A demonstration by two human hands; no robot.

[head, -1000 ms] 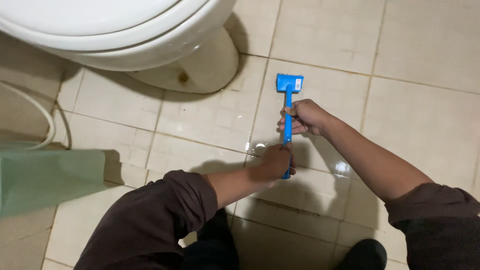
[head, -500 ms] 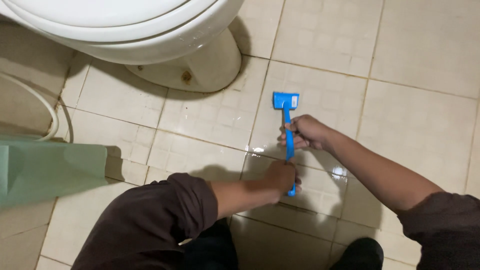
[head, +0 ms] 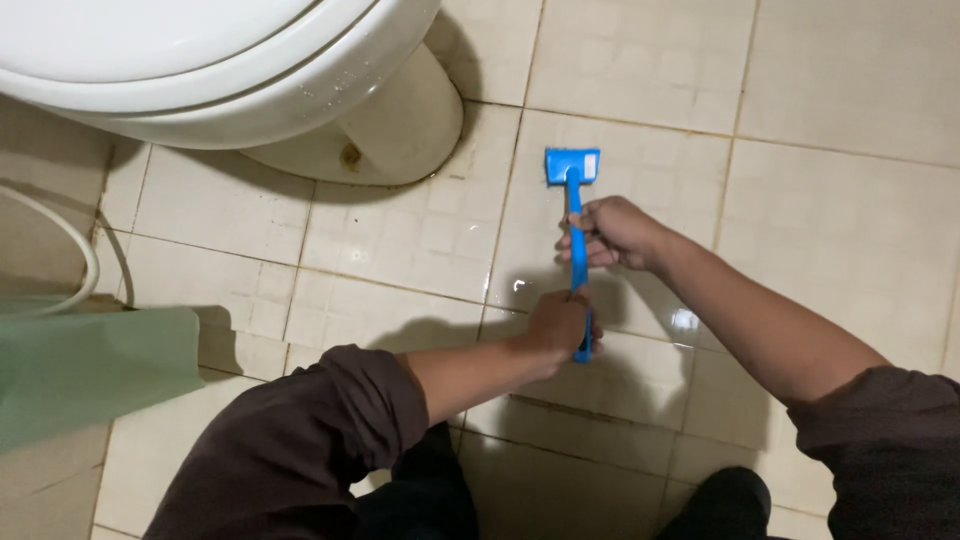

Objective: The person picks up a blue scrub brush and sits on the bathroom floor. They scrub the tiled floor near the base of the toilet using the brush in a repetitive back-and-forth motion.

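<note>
Both hands grip the blue scraper point(head: 577, 240): our left hand point(head: 558, 325) is closed round the handle's end, our right hand point(head: 612, 232) closed further up. Its blade sits on the wet floor tile point(head: 640, 130), right of the toilet base point(head: 390, 130). We judge scraping is underway; firm downward pressure seems needed.

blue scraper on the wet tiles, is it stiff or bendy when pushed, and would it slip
The blue scraper probably stays stiff: its thin handle looks straight with the left hand at the end and the right hand nearer the head. It looks like light plastic. The tiled floor shines wet, so the flat head may slide easily.
</note>
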